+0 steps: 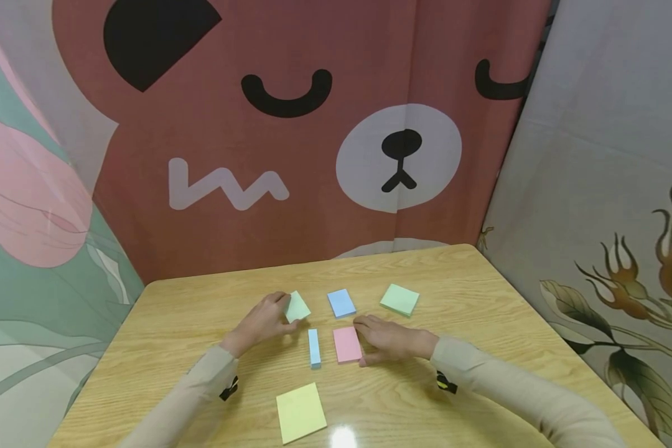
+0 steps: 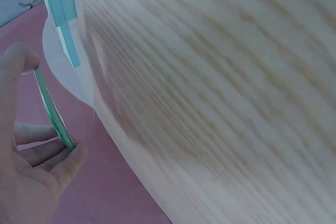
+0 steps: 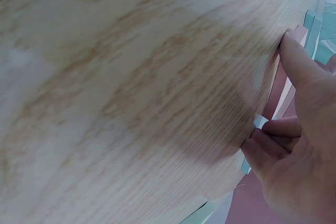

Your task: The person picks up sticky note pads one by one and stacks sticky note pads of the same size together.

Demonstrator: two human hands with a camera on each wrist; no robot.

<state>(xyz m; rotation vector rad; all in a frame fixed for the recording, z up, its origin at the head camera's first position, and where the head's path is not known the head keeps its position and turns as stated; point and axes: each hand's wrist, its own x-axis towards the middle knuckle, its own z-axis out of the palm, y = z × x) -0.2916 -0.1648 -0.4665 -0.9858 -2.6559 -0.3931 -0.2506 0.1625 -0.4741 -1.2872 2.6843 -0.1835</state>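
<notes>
My left hand [image 1: 263, 320] pinches a pale green sticky note pad [image 1: 298, 307] between thumb and fingers. In the left wrist view this green pad [image 2: 51, 109] shows edge-on, tilted up off the table. A pink sticky note pad [image 1: 346, 346] lies flat nearer the middle, and my right hand [image 1: 392, 340] grips its right side, thumb at the near corner and fingers at the far one. The right wrist view shows the pink pad [image 3: 276, 90] between thumb and fingertips, partly hidden. Between both hands stands a narrow light blue block of notes [image 1: 313, 347].
A blue pad [image 1: 341, 303] and another green pad [image 1: 400, 299] lie farther back. Closer to me is a larger yellow pad [image 1: 300, 412]. All rest on a wooden table [image 1: 190, 311] with a patterned bear curtain [image 1: 313, 230] behind its far edge.
</notes>
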